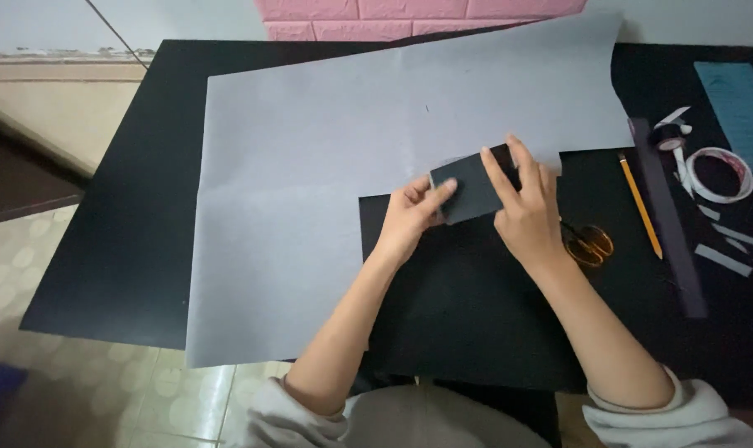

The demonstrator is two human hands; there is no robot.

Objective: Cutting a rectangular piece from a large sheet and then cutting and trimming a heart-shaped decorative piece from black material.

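A small dark folded paper piece (pixel 467 184) sits between both hands at the middle of the view. My left hand (pixel 409 217) pinches its left edge with thumb and fingers. My right hand (pixel 527 207) lies on its right side, fingers pressing down on top. Under them lies a black sheet (pixel 459 307) on top of a large grey paper sheet (pixel 310 174) with a rectangular piece cut out of its lower right.
Scissors with orange handles (pixel 588 243) lie just right of my right hand. Further right are a yellow pencil (pixel 639 204), a dark ruler (pixel 668 216), a roll of white tape (pixel 719 174), paper strips and a blue sheet (pixel 741 108). The black table (pixel 119 224) ends at left over a tiled floor.
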